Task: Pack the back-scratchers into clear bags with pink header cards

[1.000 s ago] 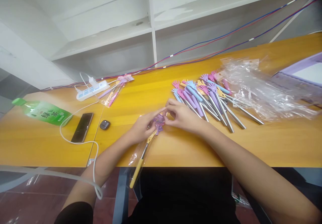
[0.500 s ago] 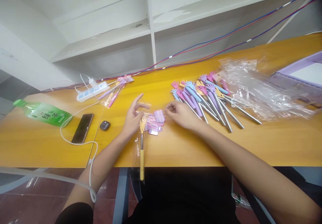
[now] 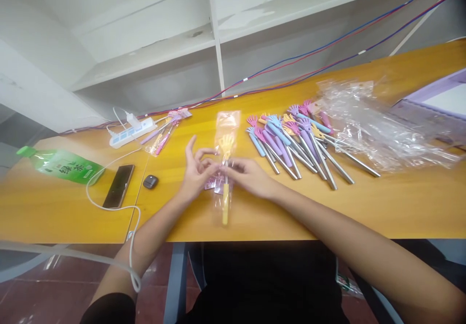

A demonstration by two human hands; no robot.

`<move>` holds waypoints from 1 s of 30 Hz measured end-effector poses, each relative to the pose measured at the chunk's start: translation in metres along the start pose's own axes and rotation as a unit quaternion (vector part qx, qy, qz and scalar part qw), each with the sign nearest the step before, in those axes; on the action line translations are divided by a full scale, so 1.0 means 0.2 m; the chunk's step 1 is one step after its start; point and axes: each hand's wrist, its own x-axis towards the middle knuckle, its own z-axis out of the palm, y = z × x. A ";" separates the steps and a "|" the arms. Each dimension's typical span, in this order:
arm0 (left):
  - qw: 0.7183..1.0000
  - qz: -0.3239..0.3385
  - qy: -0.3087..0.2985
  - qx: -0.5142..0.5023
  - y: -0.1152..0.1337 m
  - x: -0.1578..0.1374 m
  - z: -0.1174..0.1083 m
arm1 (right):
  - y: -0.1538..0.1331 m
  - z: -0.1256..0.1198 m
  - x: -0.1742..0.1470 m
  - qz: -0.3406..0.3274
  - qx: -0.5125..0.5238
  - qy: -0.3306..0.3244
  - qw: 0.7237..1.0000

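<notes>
A yellow hand-shaped back scratcher with a metal shaft lies inside a clear plastic bag, its claw end pointing away from me. My left hand pinches the bag's left edge at mid-length with thumb and finger, its other fingers raised. From the right side, my right hand closes its fingertips on the same bag near the shaft. Whether a small card is between the fingertips, I cannot tell. Pink-purple cards lie under and beside the bag, partly covered by it and my left hand.
Loose back scratchers in several colours are heaped to the right, beside a pile of clear bags. Bagged scratchers lie back left near a power strip. A green bottle, phone and black case are left.
The bagged yellow back scratcher has moved up and right from the table's front edge. My right hand has come left from beside the cards and now grips the bag too.
</notes>
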 end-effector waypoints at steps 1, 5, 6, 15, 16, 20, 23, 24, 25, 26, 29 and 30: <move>0.999 -0.012 -0.023 -0.021 -0.01 0.00 0.01 | 0.00 -0.03 0.01 -0.001 0.020 0.047 0.999; 0.994 -0.037 -0.094 -0.045 -0.02 -0.03 0.04 | 0.01 -0.13 0.05 -0.017 0.074 0.187 0.979; 0.995 -0.032 -0.093 -0.029 -0.01 -0.03 0.05 | 0.02 -0.15 0.05 -0.021 0.084 0.211 0.974; 0.963 0.105 -0.029 0.248 0.06 -0.01 -0.05 | 0.04 -0.17 0.09 -0.031 0.135 0.288 0.948; 0.958 0.113 -0.025 0.260 0.05 0.00 -0.05 | 0.03 -0.18 0.09 -0.028 0.140 0.283 0.948; 0.945 0.127 -0.002 0.300 0.03 0.01 -0.07 | -0.02 -0.22 0.10 -0.047 0.191 0.328 0.924; 0.934 0.127 0.018 0.333 0.02 0.01 -0.07 | -0.04 -0.28 0.13 -0.080 0.220 0.399 0.887; 0.932 0.123 0.021 0.340 0.02 0.00 -0.07 | -0.05 -0.32 0.14 -0.086 0.223 0.419 0.876; 0.931 0.118 0.021 0.344 0.02 0.00 -0.07 | -0.07 -0.37 0.15 -0.091 0.219 0.441 0.866; 0.932 0.111 0.021 0.345 0.03 0.00 -0.07 | -0.09 -0.43 0.16 -0.099 0.207 0.468 0.854; 0.938 0.085 0.007 0.336 0.04 -0.01 -0.07 | -0.21 -0.75 0.14 -0.151 0.096 0.567 0.804; 0.942 0.076 -0.003 0.328 0.05 -0.01 -0.06 | -0.27 -0.89 0.11 -0.178 0.027 0.596 0.783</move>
